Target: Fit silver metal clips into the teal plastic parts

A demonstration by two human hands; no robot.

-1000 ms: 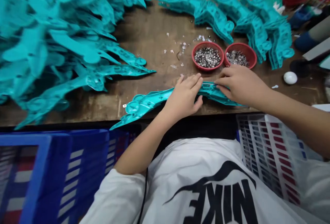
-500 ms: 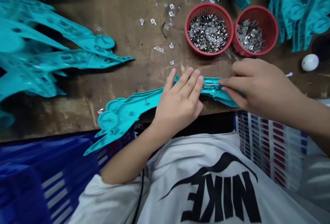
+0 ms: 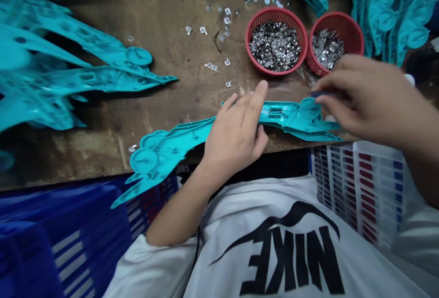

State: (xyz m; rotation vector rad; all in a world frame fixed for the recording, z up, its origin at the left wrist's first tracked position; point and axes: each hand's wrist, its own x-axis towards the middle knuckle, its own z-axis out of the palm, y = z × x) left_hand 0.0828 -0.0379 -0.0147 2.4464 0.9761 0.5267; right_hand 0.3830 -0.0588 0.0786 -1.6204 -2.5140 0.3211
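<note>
Turquoise part: the long, bent, moulded piece (image 3: 178, 141) lies along the near edge of the wooden table (image 3: 192, 87), its left tip reaching out past that edge, above the blue crate (image 3: 99, 215).
Left hand: it (image 3: 235, 138) lies palm down across the middle of the piece, index finger stretched out and slightly apart from the others, thumb bent at the near side – pressing down rather than gripping.
Right hand: it (image 3: 372, 99) is raised near the right end, thumb and fingers pinched together on a slim dark-blue object (image 3: 318, 93); blur and the fingers hide most of it, so I cannot tell its full shape.
Recess: a small rectangular pocket (image 3: 276, 112) shows just right of the left hand, something shiny inside it.
Weight and feel: the piece looks like thin, glossy plastic, so probably light and fairly stiff, a little slippery, with the narrow tips likeliest to bend or snap.
Where to hold: the broad middle seems best – flat pressure there should stop it sliding or rocking, while lifting by a pointed tip would strain it.
Red baskets: the left one (image 3: 276, 14) and the right one (image 3: 353, 37) stand beyond the hands, both holding small metal pieces.
Loose bits: more metal pieces (image 3: 203, 30) lie scattered left of the baskets.
Other turquoise parts: a heap (image 3: 113, 55) lies at left, stacks (image 3: 384, 19) at upper right.
</note>
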